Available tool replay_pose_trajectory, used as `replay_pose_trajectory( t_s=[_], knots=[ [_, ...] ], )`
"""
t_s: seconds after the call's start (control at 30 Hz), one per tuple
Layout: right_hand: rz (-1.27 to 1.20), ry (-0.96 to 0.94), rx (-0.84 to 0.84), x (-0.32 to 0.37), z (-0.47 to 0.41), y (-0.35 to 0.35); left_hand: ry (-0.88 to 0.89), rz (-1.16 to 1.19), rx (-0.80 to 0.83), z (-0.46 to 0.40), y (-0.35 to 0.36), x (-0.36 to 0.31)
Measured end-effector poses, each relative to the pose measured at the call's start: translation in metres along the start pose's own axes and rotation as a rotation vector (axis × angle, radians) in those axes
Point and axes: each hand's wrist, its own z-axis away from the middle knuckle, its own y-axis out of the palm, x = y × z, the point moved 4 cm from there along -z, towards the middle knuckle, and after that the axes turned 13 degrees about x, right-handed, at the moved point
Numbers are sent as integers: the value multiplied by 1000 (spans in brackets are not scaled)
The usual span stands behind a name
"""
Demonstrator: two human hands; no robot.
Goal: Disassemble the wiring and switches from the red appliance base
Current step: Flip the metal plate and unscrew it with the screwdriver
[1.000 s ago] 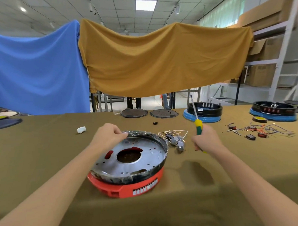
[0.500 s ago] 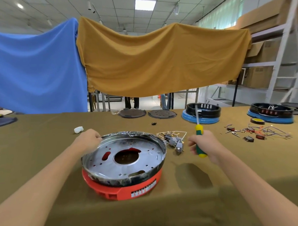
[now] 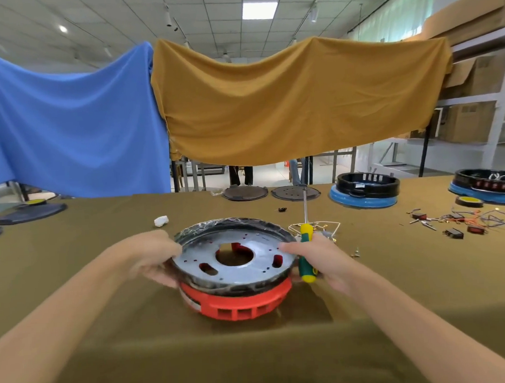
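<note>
Both hands closed in: left hand [image 3: 154,258] grips red base [image 3: 239,303] at 9 o'clock, right hand [image 3: 320,256], clutching screwdriver [image 3: 305,254], steadies 3; turn it level.

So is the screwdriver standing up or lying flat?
Standing up. The screwdriver points its metal tip upward, handle gripped in the right hand.

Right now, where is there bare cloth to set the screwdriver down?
Bare cloth lies near-right of the red base, and left between it and the white lump. It is crowded far right around the loose wires and behind the screwdriver.
</note>
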Motion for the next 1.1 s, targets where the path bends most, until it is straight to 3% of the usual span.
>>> replay_pose_trajectory(
  t_s=[0.13, 0.43, 0.6, 0.7, 0.87, 0.97, 1.1],
  knots=[
    [126, -15, -126, 12, -10, -19, -66, -78, 188, 9, 3, 5],
    [214, -21, -112, 22, -21, -26, -25, -28, -49, -24, 13, -4],
    [180, -49, -109, 38, -24, -40, 31, 82, -64, -15, -1, -18],
    [202, -59, -105, 42, -29, -46, 7, 10, -21, -9, 12, -22],
    [436, -63, -122, 33, -28, -46, -90, -119, 142, -12, 26, -12],
    [605, -172, -183, 48, -26, -49, -48, -275, 19, -22, 16, -21],
    [939, -200, 23, 71, -28, -42, 202, -488, -80, -37, 25, -46]
  ],
)
